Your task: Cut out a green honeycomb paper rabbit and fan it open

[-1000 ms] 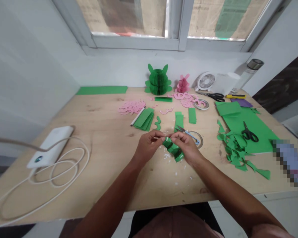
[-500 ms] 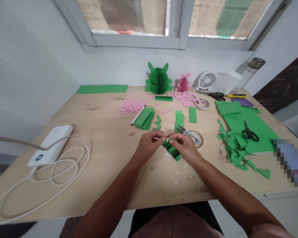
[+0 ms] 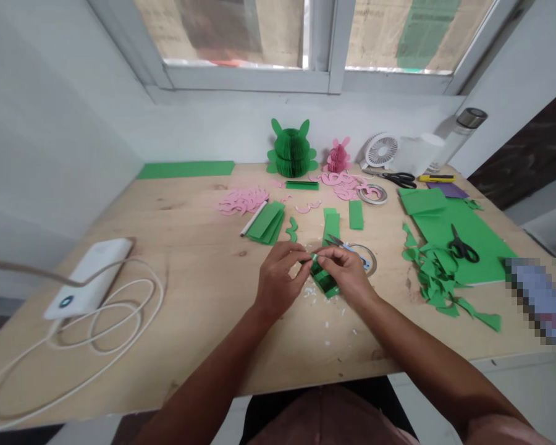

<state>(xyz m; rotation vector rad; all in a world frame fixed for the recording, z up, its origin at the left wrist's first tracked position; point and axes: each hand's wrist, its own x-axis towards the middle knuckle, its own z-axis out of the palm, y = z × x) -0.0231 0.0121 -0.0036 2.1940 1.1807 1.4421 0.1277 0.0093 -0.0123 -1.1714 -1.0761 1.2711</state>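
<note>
My left hand (image 3: 280,278) and my right hand (image 3: 349,272) meet above the table, fingertips pinched together. Between them is a folded green paper piece (image 3: 325,284) with open, dark cells, its lower end hanging toward me. My right fingers close on its upper edge; my left fingers pinch at the same edge, where a small pale bit shows. Just beyond my right hand lie blue-handled thread snips (image 3: 336,240) and a tape roll (image 3: 374,264), both partly hidden by it. White paper scraps (image 3: 310,295) lie scattered under the piece.
Green paper strips (image 3: 267,224), a pen (image 3: 254,217) and pink cut-outs (image 3: 243,201) lie beyond my hands. To the right are green offcuts (image 3: 438,281) and black scissors (image 3: 463,246) on a green sheet (image 3: 484,232). A white power bank (image 3: 90,278) with coiled cable lies left.
My left fingers have shifted slightly and curl more at the green piece's upper edge. My right hand keeps its pinch. The camera view has moved a little.
</note>
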